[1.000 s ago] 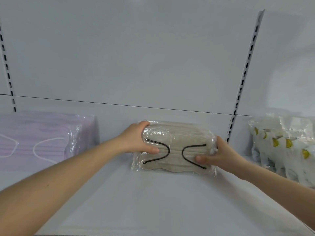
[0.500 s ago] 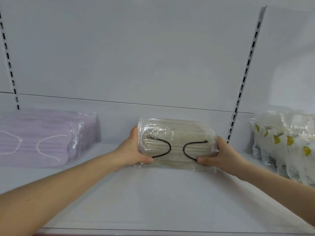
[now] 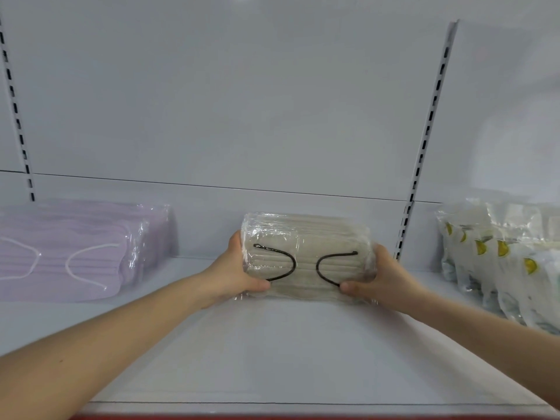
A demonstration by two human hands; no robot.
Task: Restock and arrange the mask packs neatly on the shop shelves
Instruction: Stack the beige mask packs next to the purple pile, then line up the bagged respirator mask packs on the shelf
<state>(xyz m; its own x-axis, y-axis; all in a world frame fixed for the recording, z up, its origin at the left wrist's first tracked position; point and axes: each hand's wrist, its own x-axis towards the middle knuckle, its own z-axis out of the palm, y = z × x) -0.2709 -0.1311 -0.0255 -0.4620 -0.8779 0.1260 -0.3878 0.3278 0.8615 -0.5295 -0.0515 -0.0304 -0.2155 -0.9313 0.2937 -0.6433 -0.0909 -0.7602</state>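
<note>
White shelf [image 3: 272,353] — left hand [image 3: 235,277] and right hand [image 3: 383,280] clamped round beige mask pack [image 3: 306,234], between lilac packs [image 3: 75,237] and perhaps lemon-print pouches [image 3: 500,262].

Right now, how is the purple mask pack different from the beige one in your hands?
The lilac mask pack has white ear loops; the beige mask pack has black ones. The lilac mask pack sits untouched on the shelf, while the beige mask pack is gripped at its ends by the left hand and right hand. Both are mask stacks wrapped in clear plastic.
</note>
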